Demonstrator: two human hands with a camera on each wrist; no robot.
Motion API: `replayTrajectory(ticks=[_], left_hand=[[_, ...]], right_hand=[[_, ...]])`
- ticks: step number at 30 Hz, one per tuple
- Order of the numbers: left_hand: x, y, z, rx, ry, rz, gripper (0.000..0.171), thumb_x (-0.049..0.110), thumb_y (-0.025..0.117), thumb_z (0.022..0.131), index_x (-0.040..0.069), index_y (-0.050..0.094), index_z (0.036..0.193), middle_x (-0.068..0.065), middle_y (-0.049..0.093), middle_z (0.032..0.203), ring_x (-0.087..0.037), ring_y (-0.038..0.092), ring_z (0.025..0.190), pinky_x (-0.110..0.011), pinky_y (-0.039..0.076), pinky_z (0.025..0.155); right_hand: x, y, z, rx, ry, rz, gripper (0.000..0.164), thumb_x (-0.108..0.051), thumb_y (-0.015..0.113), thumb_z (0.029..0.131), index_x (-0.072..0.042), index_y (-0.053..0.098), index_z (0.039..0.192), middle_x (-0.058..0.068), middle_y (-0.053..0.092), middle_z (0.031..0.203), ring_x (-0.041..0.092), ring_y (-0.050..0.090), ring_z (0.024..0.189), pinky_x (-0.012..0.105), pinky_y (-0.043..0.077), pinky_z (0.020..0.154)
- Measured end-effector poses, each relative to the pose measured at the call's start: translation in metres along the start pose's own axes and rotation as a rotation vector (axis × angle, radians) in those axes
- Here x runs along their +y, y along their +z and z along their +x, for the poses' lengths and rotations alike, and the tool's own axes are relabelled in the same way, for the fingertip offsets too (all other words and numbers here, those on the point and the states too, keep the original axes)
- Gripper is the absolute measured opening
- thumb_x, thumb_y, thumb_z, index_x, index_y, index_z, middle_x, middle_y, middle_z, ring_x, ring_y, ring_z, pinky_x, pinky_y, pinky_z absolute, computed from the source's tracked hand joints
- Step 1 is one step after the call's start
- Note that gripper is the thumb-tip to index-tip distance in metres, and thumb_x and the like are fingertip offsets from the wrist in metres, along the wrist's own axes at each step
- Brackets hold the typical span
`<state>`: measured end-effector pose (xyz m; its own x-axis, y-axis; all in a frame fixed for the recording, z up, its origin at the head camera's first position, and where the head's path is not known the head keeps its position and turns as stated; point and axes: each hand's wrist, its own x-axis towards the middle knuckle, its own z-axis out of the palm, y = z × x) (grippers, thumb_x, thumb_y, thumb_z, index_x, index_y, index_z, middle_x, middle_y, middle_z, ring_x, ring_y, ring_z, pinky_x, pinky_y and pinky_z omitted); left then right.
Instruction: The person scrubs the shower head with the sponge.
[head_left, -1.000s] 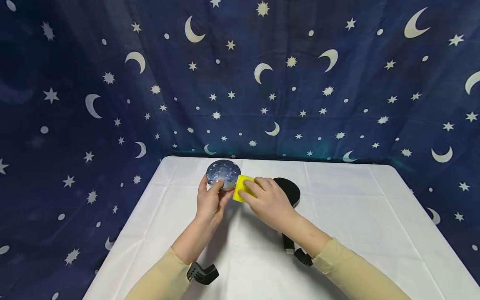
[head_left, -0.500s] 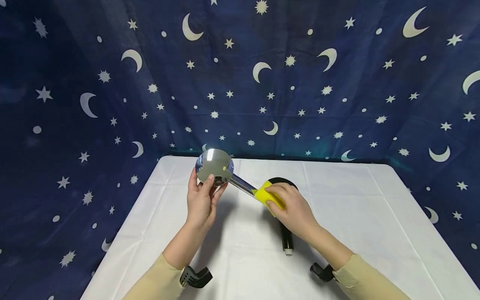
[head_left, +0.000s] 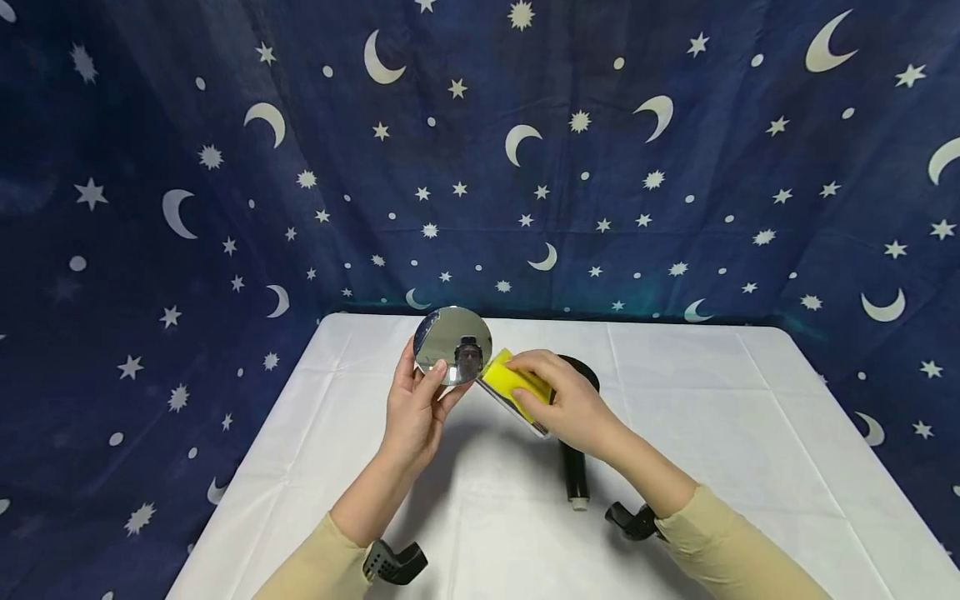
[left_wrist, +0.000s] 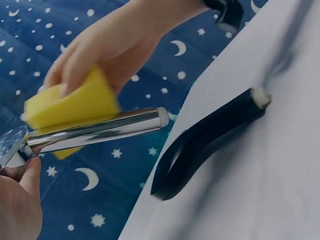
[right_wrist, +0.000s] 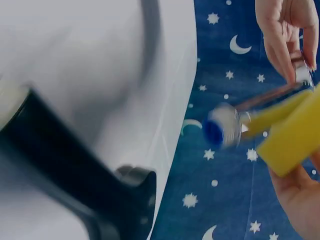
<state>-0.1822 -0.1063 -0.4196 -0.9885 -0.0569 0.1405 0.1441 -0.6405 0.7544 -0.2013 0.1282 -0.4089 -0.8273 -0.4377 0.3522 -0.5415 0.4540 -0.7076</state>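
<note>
My left hand (head_left: 412,417) holds a shiny chrome hand shower head (head_left: 446,333) above the table, thumb on its round, mirror-like side. The handle (left_wrist: 105,136) points to the right and ends in a pale tip. With my right hand (head_left: 577,408) I pinch a folded yellow cloth (head_left: 513,379) around that handle, close to the head. In the left wrist view the cloth (left_wrist: 75,102) lies over the handle and also shows beneath it. Blur in the right wrist view softens the handle's end (right_wrist: 222,127).
A black hand shower head (head_left: 575,475) with a pale end lies on the white-covered table (head_left: 712,467), partly behind my right hand. A dark blue curtain (head_left: 480,150) with moons and stars hangs at the back and left.
My right hand slid the cloth out along the handle to the right, then back toward the head. My left hand tilted the shower head, so its reflections changed.
</note>
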Motion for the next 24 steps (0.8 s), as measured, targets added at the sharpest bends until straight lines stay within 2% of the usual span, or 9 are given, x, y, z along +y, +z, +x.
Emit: replayTrajectory(ticks=[2,5,8,11,12,15,19,22,24], left_hand=[[0.004,-0.003,0.002,0.028,0.005,0.003,0.063,-0.001,0.053,0.105,0.015,0.028,0.161,-0.023,0.034,0.155,-0.051,0.039,0.140,-0.051,0.048,0.099],[0.008,-0.005,0.005,0.099,-0.001,-0.010,0.060,0.000,0.052,0.105,0.013,0.029,0.159,-0.021,0.038,0.151,-0.043,0.050,0.133,-0.048,0.049,0.099],[0.004,-0.005,0.008,0.179,-0.028,-0.058,0.058,0.004,0.055,0.105,0.013,0.030,0.158,-0.019,0.038,0.147,-0.025,0.059,0.118,-0.043,0.052,0.097],[-0.004,-0.004,0.011,0.204,-0.044,-0.110,0.059,0.006,0.056,0.105,0.014,0.030,0.157,-0.022,0.036,0.147,-0.019,0.059,0.111,-0.041,0.054,0.095],[-0.007,-0.004,0.011,0.197,-0.051,-0.114,0.059,0.007,0.056,0.106,0.014,0.030,0.157,-0.022,0.037,0.145,-0.018,0.060,0.110,-0.041,0.055,0.095],[-0.013,-0.005,0.009,0.121,-0.074,-0.117,0.057,0.008,0.053,0.107,0.017,0.030,0.158,-0.021,0.042,0.139,-0.020,0.062,0.109,-0.042,0.054,0.095],[-0.017,-0.007,0.008,0.000,-0.139,-0.167,0.052,0.010,0.049,0.109,0.019,0.033,0.158,-0.013,0.052,0.120,-0.020,0.064,0.109,-0.043,0.050,0.100],[-0.014,-0.010,0.012,-0.017,-0.161,-0.213,0.047,0.012,0.049,0.109,0.016,0.038,0.155,-0.008,0.054,0.109,-0.018,0.065,0.109,-0.043,0.050,0.101],[-0.011,-0.012,0.016,0.014,-0.152,-0.226,0.045,0.011,0.049,0.109,0.013,0.040,0.153,-0.007,0.055,0.106,-0.017,0.066,0.106,-0.043,0.051,0.100]], right_hand=[[0.005,-0.003,-0.007,-0.048,0.035,0.003,0.032,-0.024,0.071,0.098,-0.030,0.066,0.128,-0.012,0.058,0.133,0.013,0.057,0.115,0.039,0.054,0.093],[0.013,-0.003,-0.021,-0.073,0.084,0.009,0.033,-0.025,0.072,0.097,-0.032,0.065,0.129,-0.012,0.057,0.133,0.014,0.057,0.112,0.036,0.055,0.090],[0.016,-0.001,-0.030,-0.052,0.113,0.032,0.032,-0.026,0.072,0.098,-0.032,0.066,0.129,-0.013,0.057,0.133,0.014,0.058,0.109,0.034,0.056,0.087],[0.012,0.003,-0.027,-0.015,0.109,0.041,0.030,-0.027,0.072,0.097,-0.032,0.068,0.127,-0.015,0.059,0.129,0.013,0.058,0.107,0.035,0.056,0.086],[0.010,0.004,-0.024,-0.004,0.106,0.044,0.029,-0.028,0.072,0.097,-0.032,0.068,0.126,-0.015,0.060,0.128,0.012,0.059,0.107,0.036,0.056,0.087],[0.003,0.006,-0.011,0.011,0.097,0.066,0.028,-0.031,0.071,0.099,-0.030,0.069,0.126,-0.012,0.061,0.125,0.011,0.059,0.105,0.036,0.056,0.087],[-0.005,0.005,0.002,-0.002,0.111,0.188,0.031,-0.032,0.067,0.101,-0.024,0.066,0.130,-0.003,0.064,0.119,0.019,0.064,0.098,0.036,0.057,0.084],[-0.008,0.003,0.003,-0.032,0.114,0.234,0.033,-0.032,0.068,0.101,-0.023,0.065,0.132,-0.001,0.064,0.122,0.022,0.064,0.102,0.039,0.057,0.087],[-0.006,0.004,-0.001,-0.055,0.115,0.222,0.033,-0.032,0.069,0.100,-0.024,0.066,0.132,-0.004,0.062,0.127,0.020,0.061,0.109,0.041,0.055,0.092]])
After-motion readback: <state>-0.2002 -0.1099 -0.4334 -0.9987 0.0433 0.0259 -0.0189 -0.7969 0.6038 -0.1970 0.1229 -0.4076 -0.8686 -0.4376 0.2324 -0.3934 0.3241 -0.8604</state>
